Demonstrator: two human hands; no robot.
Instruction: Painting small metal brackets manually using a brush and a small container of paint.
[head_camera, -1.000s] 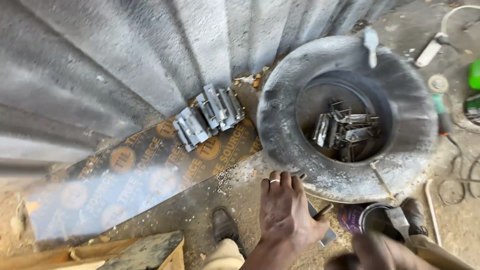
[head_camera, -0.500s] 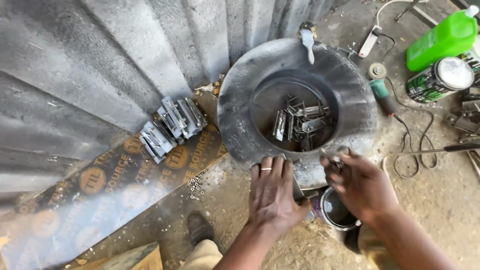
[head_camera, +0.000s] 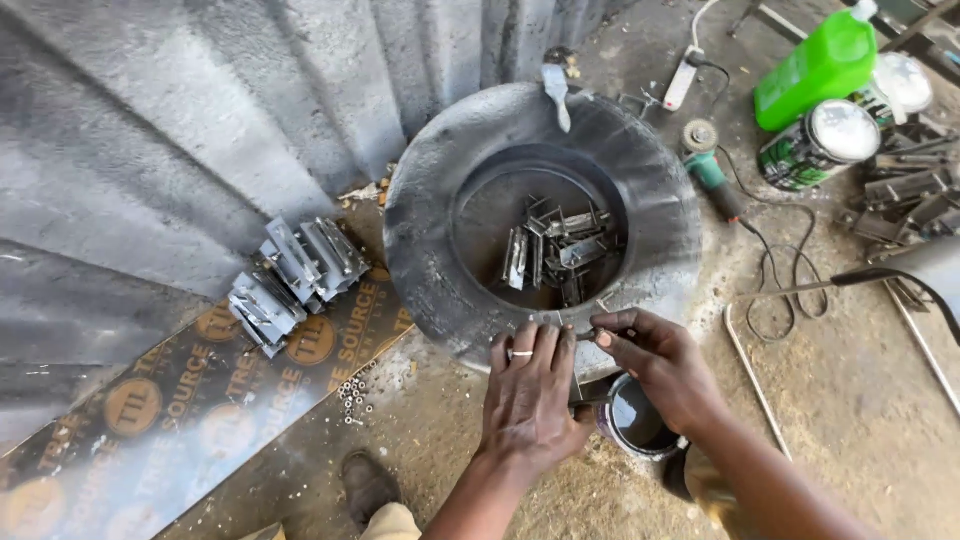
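Tyre (head_camera: 440, 240) holds metal brackets (head_camera: 555, 250); left hand (head_camera: 530, 400) lies flat, right fingers (head_camera: 615, 335) pinch a small metal piece (head_camera: 585, 335).

Left hand (head_camera: 528, 398) flat, palm down, fingertips on near rim of tyre (head_camera: 430, 240), ring on one finger. Right hand (head_camera: 655, 365) just beside it, pinching a small metal piece (head_camera: 587, 335) at the rim. Open paint can (head_camera: 635, 420) below both hands. Metal brackets (head_camera: 555, 250) piled inside tyre; more brackets (head_camera: 295, 280) stacked on brown board (head_camera: 180, 400) left. Green bottle (head_camera: 815, 65), grinder (head_camera: 705, 160) far right.
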